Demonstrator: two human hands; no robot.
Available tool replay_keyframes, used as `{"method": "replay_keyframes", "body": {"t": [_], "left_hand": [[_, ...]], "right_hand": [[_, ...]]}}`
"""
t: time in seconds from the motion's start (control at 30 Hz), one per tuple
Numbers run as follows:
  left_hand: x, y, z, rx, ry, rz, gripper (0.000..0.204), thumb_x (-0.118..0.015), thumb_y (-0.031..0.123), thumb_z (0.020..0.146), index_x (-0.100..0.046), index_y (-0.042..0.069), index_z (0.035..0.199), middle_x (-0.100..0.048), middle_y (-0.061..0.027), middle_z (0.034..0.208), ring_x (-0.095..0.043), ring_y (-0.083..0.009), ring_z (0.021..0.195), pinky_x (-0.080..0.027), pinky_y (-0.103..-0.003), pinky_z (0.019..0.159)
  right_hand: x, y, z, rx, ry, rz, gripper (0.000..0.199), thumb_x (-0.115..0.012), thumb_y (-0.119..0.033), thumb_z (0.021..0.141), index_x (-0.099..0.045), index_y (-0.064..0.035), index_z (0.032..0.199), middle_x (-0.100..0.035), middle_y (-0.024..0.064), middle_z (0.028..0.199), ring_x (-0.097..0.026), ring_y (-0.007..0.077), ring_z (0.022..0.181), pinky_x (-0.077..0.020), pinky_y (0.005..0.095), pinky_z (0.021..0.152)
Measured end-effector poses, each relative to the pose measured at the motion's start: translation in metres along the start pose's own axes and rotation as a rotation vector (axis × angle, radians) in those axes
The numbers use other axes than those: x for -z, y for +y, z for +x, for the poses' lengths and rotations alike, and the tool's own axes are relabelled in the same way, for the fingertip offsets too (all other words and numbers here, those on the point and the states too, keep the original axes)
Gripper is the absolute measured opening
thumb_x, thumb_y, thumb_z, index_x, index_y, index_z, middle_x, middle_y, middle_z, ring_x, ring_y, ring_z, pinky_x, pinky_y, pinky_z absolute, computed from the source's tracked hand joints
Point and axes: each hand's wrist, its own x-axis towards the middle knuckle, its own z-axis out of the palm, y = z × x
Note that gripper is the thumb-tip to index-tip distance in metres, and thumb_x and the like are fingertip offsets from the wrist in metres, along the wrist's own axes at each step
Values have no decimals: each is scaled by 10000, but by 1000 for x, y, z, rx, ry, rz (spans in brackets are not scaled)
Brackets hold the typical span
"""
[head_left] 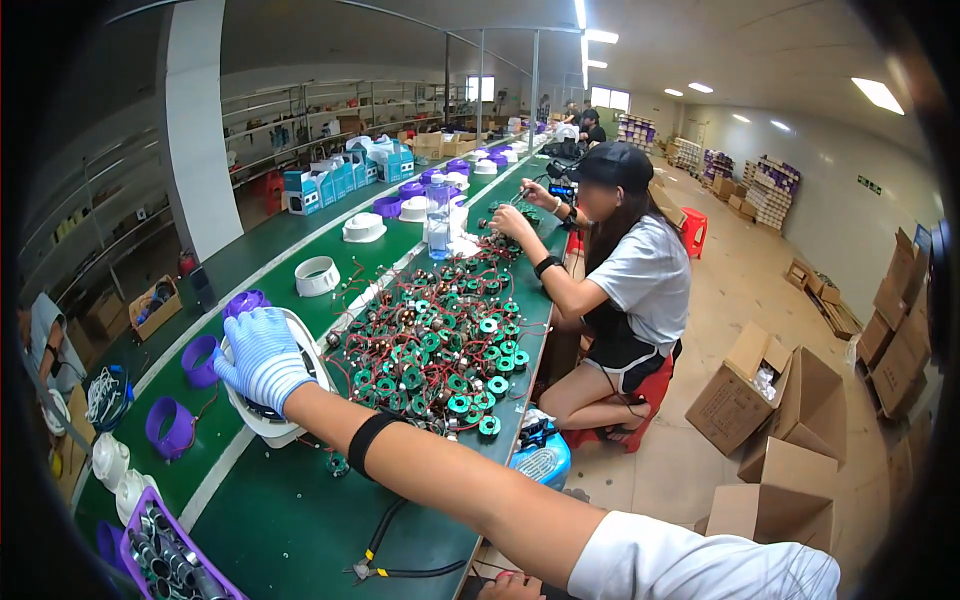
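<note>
My right arm, with a black band on the forearm, reaches left across the table. Its hand, my right hand (265,358), wears a blue-and-white striped glove and lies over a white round plastic housing (318,358), fingers bent over its far-left rim. The glove hides much of the housing's inside. Right beside it spreads a large heap of green ring-shaped circuit boards with red wires (430,350). At the bottom edge a small part of my left hand (510,587) shows, bare and mostly cut off, so its grip is hidden.
Diagonal pliers (372,570) lie near the front edge. Purple rings (170,428) and a purple basket of metal cylinders (165,550) line the left. A water bottle (438,218) stands beyond the heap. A co-worker (640,260) sits at right, near open cartons (740,400).
</note>
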Motion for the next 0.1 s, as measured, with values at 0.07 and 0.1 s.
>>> {"method": "replay_keyframes", "body": {"t": [0.07, 0.1], "left_hand": [[-10, -19, -9, -106, 3, -49, 244, -673, 221, 810, -667, 12, 936, -651, -191, 935, -628, -370, 923, -514, -466, 842], [-4, -12, -6, 16, -140, -66, 282, -692, 243, 803, -675, 4, 953, -670, -203, 992, -617, -348, 1028, -465, -511, 951]], "right_hand": [[0, -9, 1, 15, 13, 13, 397, -611, -409, 880, -659, -31, 989, -653, 189, 970, -620, 344, 998, -445, 463, 968], [-1, -7, 2, -17, -2, 27, 409, -618, -427, 878, -663, -38, 995, -658, 182, 992, -617, 348, 1010, -439, 474, 988]]}}
